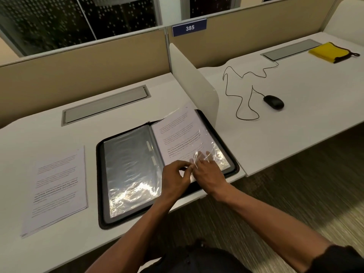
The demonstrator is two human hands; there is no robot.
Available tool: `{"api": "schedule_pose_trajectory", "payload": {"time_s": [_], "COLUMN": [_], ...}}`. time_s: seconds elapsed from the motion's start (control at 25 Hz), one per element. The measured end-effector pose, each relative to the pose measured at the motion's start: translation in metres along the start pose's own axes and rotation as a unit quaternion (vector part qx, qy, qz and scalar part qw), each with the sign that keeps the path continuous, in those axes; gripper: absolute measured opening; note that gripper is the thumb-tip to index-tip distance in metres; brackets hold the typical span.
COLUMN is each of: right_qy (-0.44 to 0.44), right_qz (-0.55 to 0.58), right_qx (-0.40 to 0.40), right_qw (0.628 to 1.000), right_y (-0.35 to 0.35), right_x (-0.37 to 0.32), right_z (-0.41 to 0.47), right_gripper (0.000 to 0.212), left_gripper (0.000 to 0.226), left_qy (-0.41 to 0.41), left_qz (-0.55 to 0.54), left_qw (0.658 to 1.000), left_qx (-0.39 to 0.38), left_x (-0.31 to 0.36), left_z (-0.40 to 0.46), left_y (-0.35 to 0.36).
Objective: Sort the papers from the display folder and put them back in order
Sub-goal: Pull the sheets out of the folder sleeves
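A black zip display folder (230, 154) lies open on the white desk (49, 134). Its left side shows empty clear sleeves (128, 164). On its right side a printed sheet (177, 134) sits partly in a clear sleeve, its top edge sticking out past the folder. My left hand (176, 177) pinches the sleeve's near edge at the bottom of the page. My right hand (206, 169) lies beside it with fingers spread, its fingertips under the shiny plastic. A stack of printed papers (57, 190) rests on the desk left of the folder.
A white divider panel (194, 85) stands just behind and right of the folder. On the neighbouring desk lie a black wired mouse (273, 102) and a yellow cloth (331, 52). A grey cable hatch (105, 104) is set into the desk behind the folder.
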State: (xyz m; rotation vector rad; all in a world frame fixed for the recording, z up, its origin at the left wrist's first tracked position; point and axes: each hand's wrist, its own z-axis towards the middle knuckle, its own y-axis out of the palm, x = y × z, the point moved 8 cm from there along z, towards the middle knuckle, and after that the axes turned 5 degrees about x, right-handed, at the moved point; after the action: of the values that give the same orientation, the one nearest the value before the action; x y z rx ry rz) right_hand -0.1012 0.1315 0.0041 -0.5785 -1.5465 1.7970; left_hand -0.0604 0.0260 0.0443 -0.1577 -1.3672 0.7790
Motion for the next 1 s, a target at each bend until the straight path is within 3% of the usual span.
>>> {"api": "schedule_pose_trajectory", "payload": {"time_s": [0.24, 0.48, 0.64, 0.8, 0.92, 1.0], "right_qy": [-0.059, -0.026, 0.077, 0.141, 0.122, 0.156], "right_qz": [0.018, 0.125, 0.205, 0.280, 0.341, 0.386], "right_qx": [0.118, 0.173, 0.191, 0.140, 0.109, 0.107], "right_qw": [0.991, 0.977, 0.957, 0.939, 0.926, 0.903], "right_y": [-0.021, -0.028, -0.030, -0.011, -0.014, -0.025], "right_x": [0.006, 0.010, 0.016, 0.008, 0.005, 0.017], "right_z": [-0.018, -0.066, -0.117, -0.159, -0.167, -0.160], "right_gripper": [0.011, 0.005, 0.029, 0.038, 0.036, 0.050], "left_gripper": [0.015, 0.013, 0.038, 0.060, 0.064, 0.063], "left_qy": [-0.008, -0.084, -0.160, -0.227, -0.257, -0.276], "left_qz": [-0.017, 0.013, 0.014, 0.008, -0.020, -0.047], "left_qw": [1.000, 0.995, 0.987, 0.972, 0.965, 0.959], "left_qx": [-0.005, 0.058, 0.006, -0.062, -0.045, -0.036], "left_x": [-0.002, -0.036, -0.055, -0.054, -0.054, -0.052], "left_z": [-0.007, -0.046, -0.081, -0.104, -0.106, -0.107], "left_y": [-0.010, -0.034, -0.031, -0.018, -0.016, -0.017]}}
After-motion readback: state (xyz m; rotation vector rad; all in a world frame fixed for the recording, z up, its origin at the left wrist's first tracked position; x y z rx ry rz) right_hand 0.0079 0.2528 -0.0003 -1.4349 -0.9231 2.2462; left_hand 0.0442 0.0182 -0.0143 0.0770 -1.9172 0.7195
